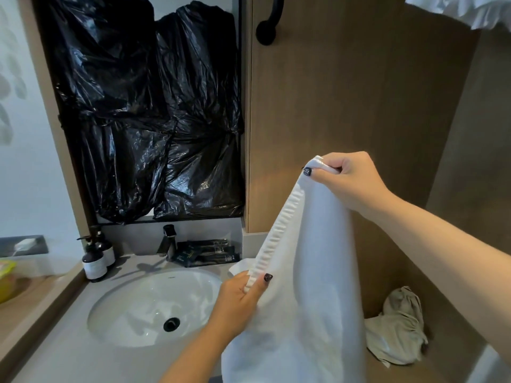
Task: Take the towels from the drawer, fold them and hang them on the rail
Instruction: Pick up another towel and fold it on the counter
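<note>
- A white towel (312, 272) hangs in front of the person, over the right edge of the counter (69, 352), held up by its ribbed hem, which runs at a slant between the two hands.
- The left hand (243, 295) is the lower grip: thumb and curled fingers pinch the hem's lower end, just beside the sink.
- The right hand (351, 178) is the higher grip, its fingers curled round the hem's top corner with the thumb pressed on the cloth.
- Behind the towel, low at the right, a crumpled beige cloth bag (398, 330) lies in a wooden recess.
- An oval white sink (143, 305) is set into the counter, with a dark tap (168, 241) at its back.
- Two dark pump bottles (95, 258) stand left of the tap; dark toiletry packets (207, 251) lie to its right.
- Black plastic bags (154, 111) cover the wall above the sink.
- A black rail (269, 20) is fixed to the wooden panel at the top, and more white cloth (470, 9) shows in the upper right corner.
</note>
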Tool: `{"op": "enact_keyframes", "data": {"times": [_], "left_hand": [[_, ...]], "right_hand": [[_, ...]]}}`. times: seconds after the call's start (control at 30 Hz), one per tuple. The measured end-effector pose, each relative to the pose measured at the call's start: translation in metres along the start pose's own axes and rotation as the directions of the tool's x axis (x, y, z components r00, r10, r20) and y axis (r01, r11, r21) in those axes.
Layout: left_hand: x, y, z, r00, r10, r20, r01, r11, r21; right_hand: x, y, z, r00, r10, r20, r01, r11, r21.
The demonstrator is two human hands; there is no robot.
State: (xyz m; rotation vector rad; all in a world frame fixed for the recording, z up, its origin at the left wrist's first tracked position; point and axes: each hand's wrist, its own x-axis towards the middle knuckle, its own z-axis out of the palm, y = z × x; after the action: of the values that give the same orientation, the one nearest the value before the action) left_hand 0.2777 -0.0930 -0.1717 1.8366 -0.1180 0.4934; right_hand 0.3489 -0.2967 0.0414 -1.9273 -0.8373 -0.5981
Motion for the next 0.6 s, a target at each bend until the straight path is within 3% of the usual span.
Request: {"op": "enact_keyframes", "data": {"times": [0.1, 0.23, 0.37, 0.5, 0.6], "left_hand": [[0.007, -0.005, -0.009, 1.0, 0.015, 0.018, -0.016, 0.998, 0.063], [0.011, -0.008, -0.022, 0.987, -0.079, 0.136, 0.058, 0.986, 0.156], [0.015, -0.011, -0.033, 0.974, -0.101, 0.201, 0.039, 0.955, 0.294], [0.024, -0.011, -0.046, 0.96, -0.106, 0.261, -0.03, 0.883, 0.468], [0.032, -0.012, -0.057, 0.935, -0.115, 0.335, -0.13, 0.769, 0.626]], "right_hand": [[0.003, 0.013, -0.007, 0.998, 0.043, -0.045, -0.045, 0.999, -0.027], [0.006, 0.027, -0.018, 0.992, 0.05, -0.114, -0.06, 0.994, -0.087], [0.011, 0.046, -0.035, 0.971, 0.08, -0.225, -0.121, 0.977, -0.174], [0.008, 0.069, -0.054, 0.93, 0.169, -0.327, -0.235, 0.956, -0.176], [0.001, 0.084, -0.068, 0.89, 0.231, -0.392, -0.316, 0.934, -0.167]]}}
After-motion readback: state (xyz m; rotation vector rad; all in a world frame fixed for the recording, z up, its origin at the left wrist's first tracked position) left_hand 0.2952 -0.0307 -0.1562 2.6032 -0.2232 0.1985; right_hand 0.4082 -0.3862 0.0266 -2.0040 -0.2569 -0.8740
